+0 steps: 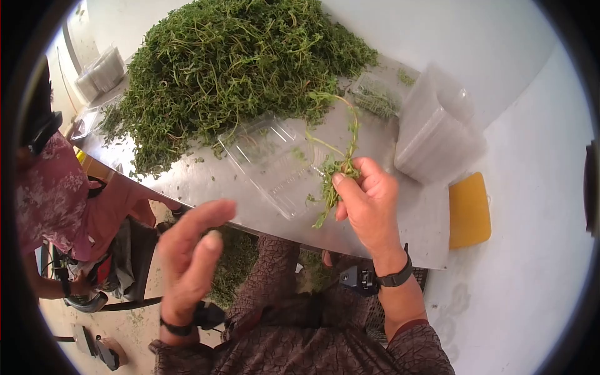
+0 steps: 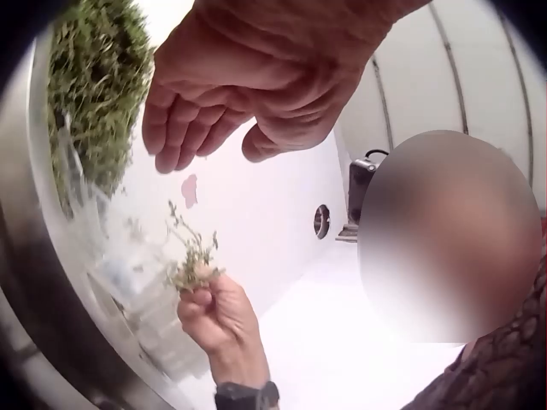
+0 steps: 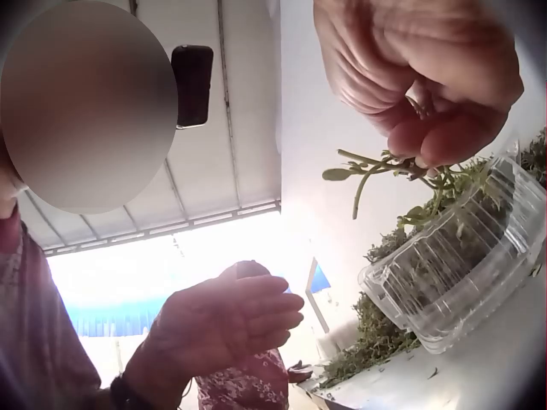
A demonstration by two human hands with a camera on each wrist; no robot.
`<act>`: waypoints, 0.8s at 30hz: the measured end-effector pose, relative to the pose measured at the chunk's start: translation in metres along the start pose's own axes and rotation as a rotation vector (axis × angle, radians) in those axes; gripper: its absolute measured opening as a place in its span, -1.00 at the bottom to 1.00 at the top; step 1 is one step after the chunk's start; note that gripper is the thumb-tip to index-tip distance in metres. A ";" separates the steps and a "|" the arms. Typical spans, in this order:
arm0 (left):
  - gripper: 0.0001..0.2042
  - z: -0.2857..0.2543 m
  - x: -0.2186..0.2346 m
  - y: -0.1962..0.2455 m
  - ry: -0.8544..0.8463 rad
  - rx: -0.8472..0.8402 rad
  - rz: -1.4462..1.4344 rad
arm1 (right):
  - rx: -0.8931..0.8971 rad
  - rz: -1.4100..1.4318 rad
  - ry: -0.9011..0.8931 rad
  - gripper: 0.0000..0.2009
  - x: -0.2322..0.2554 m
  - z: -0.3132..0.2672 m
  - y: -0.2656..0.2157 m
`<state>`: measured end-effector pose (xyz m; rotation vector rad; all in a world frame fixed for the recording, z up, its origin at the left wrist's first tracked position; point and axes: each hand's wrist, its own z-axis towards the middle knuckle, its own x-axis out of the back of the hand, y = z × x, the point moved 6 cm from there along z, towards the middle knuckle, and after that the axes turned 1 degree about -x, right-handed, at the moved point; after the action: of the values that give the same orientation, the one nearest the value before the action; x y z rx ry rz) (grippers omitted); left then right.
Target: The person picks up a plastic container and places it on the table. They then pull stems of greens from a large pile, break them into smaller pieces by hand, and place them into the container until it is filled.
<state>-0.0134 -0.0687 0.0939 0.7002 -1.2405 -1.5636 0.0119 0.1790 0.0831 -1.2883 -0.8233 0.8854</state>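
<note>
My right hand (image 1: 373, 199) pinches a small bunch of green leafy sprigs (image 1: 340, 175) between thumb and fingers, above the front of the metal table. Two long stems curl up from the bunch. My left hand (image 1: 192, 253) is held in the air at the table's front edge, empty, its fingers extended; the left wrist view shows its palm (image 2: 282, 94). Between the hands lies a clear plastic clamshell box (image 1: 269, 169), partly overlapped by the sprigs in the head view. Behind it rises a big heap of the same greens (image 1: 231, 69).
A tall stack of clear plastic boxes (image 1: 437, 125) stands on the right, with a filled box (image 1: 375, 97) beside it. A yellow panel (image 1: 470, 210) is below the stack. More boxes (image 1: 101, 74) stand at the far left. Another person (image 1: 75, 194) is at the left.
</note>
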 end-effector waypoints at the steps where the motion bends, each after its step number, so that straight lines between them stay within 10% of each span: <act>1: -0.63 -0.002 0.007 0.007 0.006 0.019 0.031 | 0.010 0.014 -0.011 -0.86 0.002 0.000 -0.001; 15: -0.44 -0.026 0.034 0.128 -0.071 -0.112 0.501 | 0.041 0.092 -0.101 -0.83 0.033 0.013 -0.015; 18: -0.47 -0.006 0.051 0.169 0.135 0.009 0.490 | 0.024 0.076 -0.101 -0.82 0.036 0.017 -0.020; 21: -0.18 0.043 0.050 0.218 -0.856 -0.660 0.942 | 0.036 0.108 -0.081 -0.81 0.036 0.020 -0.027; 24: -0.37 0.053 0.028 0.204 -0.710 -0.474 0.728 | 0.065 0.101 -0.074 -0.80 0.035 0.016 -0.030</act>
<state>-0.0007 -0.0741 0.3064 -0.6191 -1.3189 -1.4027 0.0159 0.2153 0.1151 -1.2550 -0.7861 1.0374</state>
